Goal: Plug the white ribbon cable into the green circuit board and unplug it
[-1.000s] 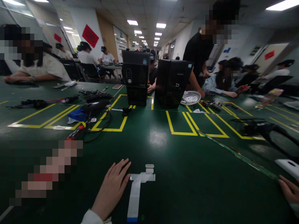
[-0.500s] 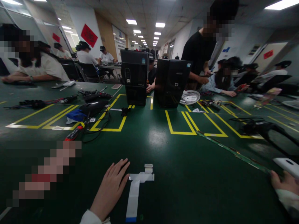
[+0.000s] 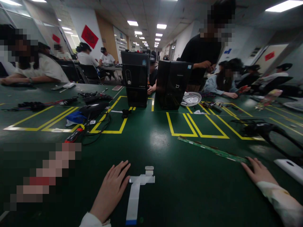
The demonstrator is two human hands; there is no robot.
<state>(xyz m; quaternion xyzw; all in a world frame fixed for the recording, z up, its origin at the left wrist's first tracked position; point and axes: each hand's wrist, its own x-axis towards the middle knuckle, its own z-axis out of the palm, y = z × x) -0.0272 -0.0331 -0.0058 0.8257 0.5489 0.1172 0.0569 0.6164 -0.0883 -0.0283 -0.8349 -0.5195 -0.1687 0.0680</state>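
Note:
My left hand [image 3: 110, 189] lies flat on the green table, fingers stretched out. Beside its fingertips is a white flat ribbon cable [image 3: 133, 200] with a blue end and a short connector piece at the top; the thumb and index finger come close to its cross strip. At the right, my right hand [image 3: 258, 170] grips the near end of a long, narrow green circuit board [image 3: 213, 149]. The board slants away to the left, its far tip near the yellow tape lines. The fingertips on the board are partly hidden.
Two black computer towers [image 3: 136, 78] [image 3: 174, 83] stand mid-table. Left are a red-black screwdriver [image 3: 75, 135], cables and a black-blue bundle [image 3: 78, 117]. A white basket [image 3: 191, 99], a black frame [image 3: 267, 129] and a white device [image 3: 290, 167] sit right. Co-workers surround the table.
My right hand has moved left from the white device's side, bringing the circuit board leftward with it. My left hand and the ribbon cable stay in place. The standing person's arms have shifted.

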